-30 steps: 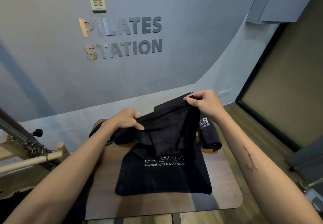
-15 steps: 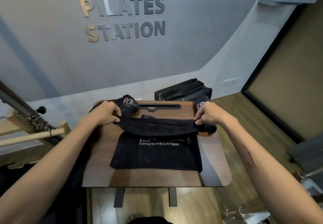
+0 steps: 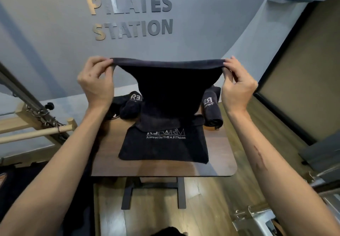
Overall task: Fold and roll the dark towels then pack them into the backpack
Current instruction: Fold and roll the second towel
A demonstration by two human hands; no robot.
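A dark towel (image 3: pixel 170 92) with white lettering hangs stretched between my hands above the small wooden table (image 3: pixel 219 164); its lower part still lies flat on the tabletop. My left hand (image 3: pixel 96 83) pinches the towel's upper left corner and my right hand (image 3: pixel 237 84) pinches the upper right corner. One rolled dark towel (image 3: pixel 131 105) lies at the back left of the table, another rolled towel (image 3: pixel 211 109) at the back right. The lifted towel hides the backpack.
A grey wall with metal lettering rises behind the table. Wooden pilates apparatus with a dowel (image 3: pixel 36 134) stands to the left. Metal hardware (image 3: pixel 257 217) sits on the wooden floor at lower right. A dark-framed panel (image 3: pixel 303 70) fills the right side.
Both hands have raised the towel's far edge from table height to well above it and pulled it taut. The backpack seen behind the table half a second ago is now covered.
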